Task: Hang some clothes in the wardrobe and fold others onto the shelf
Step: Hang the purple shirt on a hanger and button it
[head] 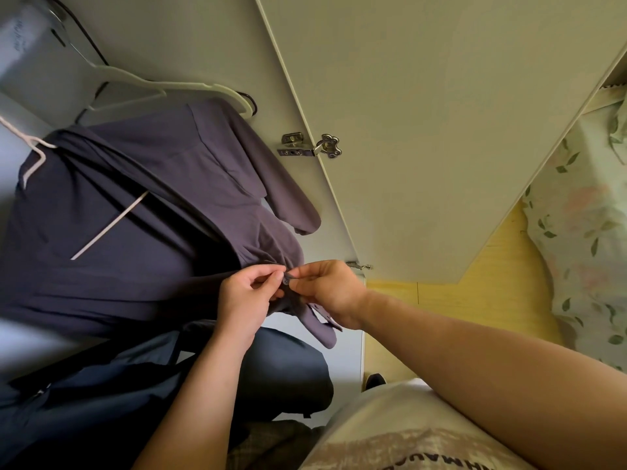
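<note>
Your left hand [247, 295] and right hand [327, 290] meet, fingertips almost touching, at the hanging purple shirt [135, 205]. Your left pinches its cloth and your right pinches a small button [286, 281], both wrists bent inward.

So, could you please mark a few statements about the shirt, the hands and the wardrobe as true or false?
1. The left hand and the right hand both pinch the shirt at a button. True.
2. The shirt lies folded on a shelf. False: it hangs on a white hanger.
3. A metal hinge shows on the door. True.
4. The right hand holds the hanger. False: it pinches the shirt.
</note>
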Motion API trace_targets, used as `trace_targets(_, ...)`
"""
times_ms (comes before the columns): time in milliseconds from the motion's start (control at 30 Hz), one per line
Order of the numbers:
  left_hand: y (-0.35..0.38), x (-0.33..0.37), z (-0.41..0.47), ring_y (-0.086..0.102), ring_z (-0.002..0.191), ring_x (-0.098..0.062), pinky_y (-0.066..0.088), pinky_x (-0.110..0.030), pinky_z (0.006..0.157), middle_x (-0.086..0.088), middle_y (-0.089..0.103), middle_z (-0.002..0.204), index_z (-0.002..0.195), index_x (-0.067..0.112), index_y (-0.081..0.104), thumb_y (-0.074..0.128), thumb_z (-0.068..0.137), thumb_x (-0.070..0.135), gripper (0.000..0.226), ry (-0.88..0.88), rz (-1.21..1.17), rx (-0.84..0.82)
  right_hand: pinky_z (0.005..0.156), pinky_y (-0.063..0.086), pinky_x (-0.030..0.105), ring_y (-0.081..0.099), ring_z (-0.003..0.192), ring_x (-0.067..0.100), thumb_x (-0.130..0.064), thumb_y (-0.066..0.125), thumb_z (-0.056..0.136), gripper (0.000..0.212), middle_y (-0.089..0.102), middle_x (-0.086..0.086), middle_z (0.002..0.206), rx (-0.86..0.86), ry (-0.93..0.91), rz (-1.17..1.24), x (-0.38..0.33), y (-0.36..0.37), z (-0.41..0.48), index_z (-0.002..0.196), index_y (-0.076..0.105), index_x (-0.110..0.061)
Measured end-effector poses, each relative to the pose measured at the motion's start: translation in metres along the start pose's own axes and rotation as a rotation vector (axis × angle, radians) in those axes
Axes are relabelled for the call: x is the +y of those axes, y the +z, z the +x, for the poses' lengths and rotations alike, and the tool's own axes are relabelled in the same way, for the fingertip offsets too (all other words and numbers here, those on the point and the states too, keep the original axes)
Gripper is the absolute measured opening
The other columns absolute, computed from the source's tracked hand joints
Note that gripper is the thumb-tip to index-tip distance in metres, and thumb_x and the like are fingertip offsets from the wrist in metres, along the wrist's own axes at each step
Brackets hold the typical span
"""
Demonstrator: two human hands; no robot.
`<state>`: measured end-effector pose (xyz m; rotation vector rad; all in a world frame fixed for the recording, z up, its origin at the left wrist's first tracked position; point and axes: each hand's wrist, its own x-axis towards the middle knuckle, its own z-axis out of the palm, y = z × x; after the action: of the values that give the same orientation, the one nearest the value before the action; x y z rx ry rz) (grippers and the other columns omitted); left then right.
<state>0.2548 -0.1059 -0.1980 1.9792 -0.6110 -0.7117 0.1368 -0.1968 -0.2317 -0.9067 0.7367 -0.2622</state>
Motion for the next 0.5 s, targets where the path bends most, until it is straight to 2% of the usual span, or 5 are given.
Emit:
trace_targets(67, 0.0025, 0.0005, 0.0003, 0.064, 0.065, -0.010, 0.053, -0.017, 0.062, 0.003, 0.075, 0.077, 0.086, 0.027, 0.074, 0.066, 0.093, 0.009, 0.021, -0.011, -0.011, 0.007, 0.088, 0.053, 0.031, 0.063, 0.086, 0.022, -0.004, 0.069, 0.090, 0.018, 0.069, 0.015, 0.092, -0.033, 0.054, 0.033, 0.0000, -0.0017, 0.0014, 0.107, 0.071, 0.003)
trace_targets(200, 0.0038, -0.0012, 0.0000, 0.064, 0.063, -0.006, 0.050, -0.014, 0.059, 0.005, 0.073, 0.078, 0.089, 0.024, 0.072, 0.066, 0.093, 0.008, 0.017, -0.055, -0.045, 0.010, 0.104, 0.047, 0.041, 0.065, 0.100, 0.024, -0.011, 0.069, 0.092, 0.014, 0.071, 0.012, 0.101, -0.102, 0.160, 0.054, 0.0041, -0.0043, 0.0038, 0.105, 0.072, -0.009)
trace_targets(333, 0.0067, -0.0024, -0.0019, 0.062, 0.057, 0.001, 0.048, -0.012, 0.055, 0.000, 0.069, 0.078, 0.092, 0.015, 0.067, 0.068, 0.091, 0.007, 0.008, -0.062, -0.073, 0.035, 0.089, 0.052, 0.034, 0.066, 0.094, 0.026, -0.008, 0.067, 0.092, 0.006, 0.070, 0.013, 0.098, -0.124, 0.185, 0.128, 0.0050, -0.0054, 0.0033, 0.097, 0.070, -0.012)
trace_targets(433, 0.0067, -0.0033, -0.0024, 0.061, 0.061, -0.010, 0.053, -0.020, 0.059, -0.006, 0.067, 0.075, 0.088, 0.010, 0.061, 0.071, 0.090, 0.015, 0.011, -0.082, -0.160, 0.088, 0.074, 0.054, 0.027, 0.068, 0.084, 0.021, -0.004, 0.066, 0.092, 0.009, 0.071, 0.009, 0.089, -0.132, 0.136, 0.172, 0.0021, -0.0069, 0.0029, 0.091, 0.067, -0.014)
trace_targets(500, 0.0058, -0.0046, -0.0047, 0.063, 0.069, -0.015, 0.054, -0.028, 0.068, -0.005, 0.069, 0.077, 0.086, 0.010, 0.062, 0.072, 0.090, 0.017, 0.013, -0.098, -0.221, 0.060, 0.074, 0.048, 0.028, 0.065, 0.086, 0.022, -0.002, 0.066, 0.091, 0.014, 0.069, 0.008, 0.089, -0.140, 0.094, 0.157, 0.0018, -0.0069, 0.0048, 0.093, 0.065, -0.015)
